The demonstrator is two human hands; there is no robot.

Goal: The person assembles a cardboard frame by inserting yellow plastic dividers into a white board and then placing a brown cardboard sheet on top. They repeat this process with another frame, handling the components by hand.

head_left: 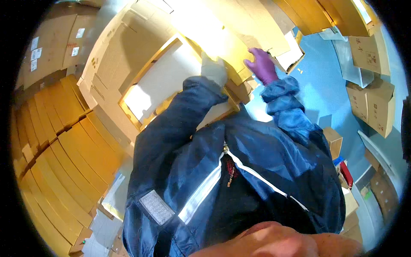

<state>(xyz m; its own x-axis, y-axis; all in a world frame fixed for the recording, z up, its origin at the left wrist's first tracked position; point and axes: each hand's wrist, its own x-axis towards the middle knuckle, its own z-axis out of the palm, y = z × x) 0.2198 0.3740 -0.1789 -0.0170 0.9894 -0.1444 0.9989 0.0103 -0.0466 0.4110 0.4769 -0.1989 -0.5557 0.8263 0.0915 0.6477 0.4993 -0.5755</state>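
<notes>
Support the yellow cardboard (236, 64), located between left hand (214, 70) and right hand (263, 67), evenly along its edges; right fingers are parted, left fingers' state cannot be determined

The navy jacket (257, 143) on this person has a slight sheen and wrinkles heavily, its sleeves bunching into thick folds near the wrists. White edging (203, 192) flanks the front zip, which parts below its metal slider (225, 148) over a black layer (231, 210). A grey rectangular patch (156, 207) sits on one side. A purple glove (264, 70) covers the right hand (262, 64); the left hand (213, 68) wears a glove (214, 75), probably pale grey, given the glare.
</notes>
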